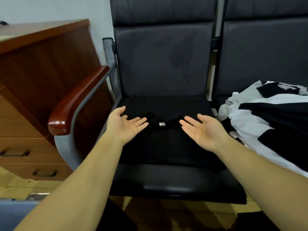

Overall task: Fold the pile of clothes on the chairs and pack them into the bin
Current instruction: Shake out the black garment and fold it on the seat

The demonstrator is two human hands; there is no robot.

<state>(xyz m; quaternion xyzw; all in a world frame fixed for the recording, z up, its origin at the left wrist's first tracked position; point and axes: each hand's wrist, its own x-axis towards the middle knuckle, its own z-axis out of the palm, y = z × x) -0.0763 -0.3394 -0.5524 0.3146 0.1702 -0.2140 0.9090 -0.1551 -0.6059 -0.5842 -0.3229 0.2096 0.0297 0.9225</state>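
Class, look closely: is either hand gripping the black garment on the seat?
No, the left hand and right hand are both open, palms up, holding nothing over the black garment.

a black garment (166, 147) lies spread flat on the seat of the dark padded chair (175, 180) in front of me. a small white label (161, 124) shows at its neckline, and its edges are hard to tell against the seat. on the next chair (266, 55) to my right sits the pile of clothes (266, 117), black and white pieces loosely heaped together.
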